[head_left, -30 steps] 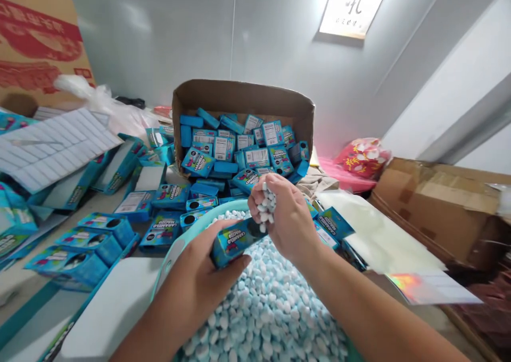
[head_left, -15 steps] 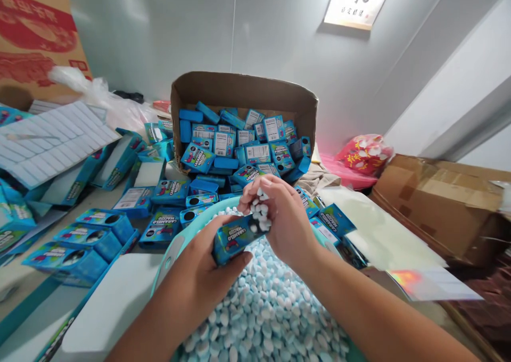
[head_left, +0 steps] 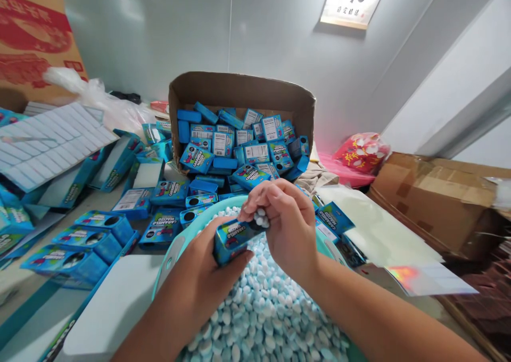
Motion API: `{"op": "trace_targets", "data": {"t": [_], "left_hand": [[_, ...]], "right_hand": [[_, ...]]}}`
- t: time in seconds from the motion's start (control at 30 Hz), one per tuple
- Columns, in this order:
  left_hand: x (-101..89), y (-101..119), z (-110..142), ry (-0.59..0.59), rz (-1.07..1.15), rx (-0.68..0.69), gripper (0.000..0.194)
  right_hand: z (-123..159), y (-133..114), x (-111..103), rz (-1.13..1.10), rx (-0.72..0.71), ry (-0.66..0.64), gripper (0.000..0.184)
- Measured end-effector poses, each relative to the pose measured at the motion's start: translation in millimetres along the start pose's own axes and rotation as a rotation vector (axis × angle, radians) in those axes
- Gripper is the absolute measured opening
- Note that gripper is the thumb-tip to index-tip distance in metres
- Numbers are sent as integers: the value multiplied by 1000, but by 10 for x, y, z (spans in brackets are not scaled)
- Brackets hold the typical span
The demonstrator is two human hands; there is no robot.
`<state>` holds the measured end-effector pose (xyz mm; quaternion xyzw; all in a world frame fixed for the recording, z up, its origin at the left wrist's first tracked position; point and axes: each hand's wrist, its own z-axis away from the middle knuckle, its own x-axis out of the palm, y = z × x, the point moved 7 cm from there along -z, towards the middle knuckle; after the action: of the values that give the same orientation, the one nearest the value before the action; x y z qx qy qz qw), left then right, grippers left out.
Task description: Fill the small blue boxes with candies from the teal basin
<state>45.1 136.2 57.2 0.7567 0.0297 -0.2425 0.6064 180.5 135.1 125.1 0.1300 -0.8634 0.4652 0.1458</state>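
My left hand (head_left: pixel 202 258) is closed around a small blue candy box (head_left: pixel 232 240), tilted with its dark round opening facing right. At that opening my right hand (head_left: pixel 293 226) is cupped, its curled fingers around several white candies (head_left: pixel 261 218). Some of these candies sit right at the hole; how many the palm hides I cannot tell. Beneath both hands is a turquoise basin (head_left: pixel 163 270) filled with loose white and pale blue candies (head_left: pixel 275 319).
Behind the basin a cardboard carton (head_left: pixel 239 85) holds many blue candy boxes. Boxes with round holes (head_left: pixel 93 239) stand at left, near a white lid-like panel (head_left: pixel 115 303). White sheets (head_left: pixel 379 229) and a brown carton (head_left: pixel 431 202) lie at right.
My right fingers have closed further over the box's opening. Fewer candies show in the palm and at the hole. The left hand keeps the box almost in place.
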Motion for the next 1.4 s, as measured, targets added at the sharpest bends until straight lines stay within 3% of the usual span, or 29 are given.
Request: {"op": "trace_targets", "data": {"t": [0.27, 0.5, 0.6, 0.7, 0.9, 1.03, 1.13, 1.2, 1.33, 1.4], "left_hand": [[-17, 84, 3, -13, 17, 32, 41], [-63, 11, 17, 43, -12, -35, 39], [-145, -7, -1, 133, -4, -60, 37], [-220, 1, -16, 217, 17, -65, 40], [-154, 36, -25, 139, 43, -16, 39], [-202, 40, -16, 202, 17, -24, 38], [-318, 26, 5, 340, 23, -47, 41], [-381, 36, 28, 411, 29, -46, 41], [-440, 100, 82, 490, 63, -45, 39], [-445, 132, 98, 510, 99, -39, 39]], "right_hand": [[34, -82, 24, 45, -65, -62, 32], [-13, -72, 44, 169, -20, -151, 37], [-64, 2, 6, 236, 81, -179, 23], [-103, 126, -76, 273, 229, -196, 34], [-7, 298, -57, 233, 530, -283, 43], [-79, 371, -168, 258, 480, -204, 28], [-169, 500, -386, 544, 412, -160, 23], [-166, 592, -423, 809, 398, -294, 27], [50, 622, -203, 1232, 322, -805, 15], [162, 575, -119, 1299, 360, -935, 34]]}}
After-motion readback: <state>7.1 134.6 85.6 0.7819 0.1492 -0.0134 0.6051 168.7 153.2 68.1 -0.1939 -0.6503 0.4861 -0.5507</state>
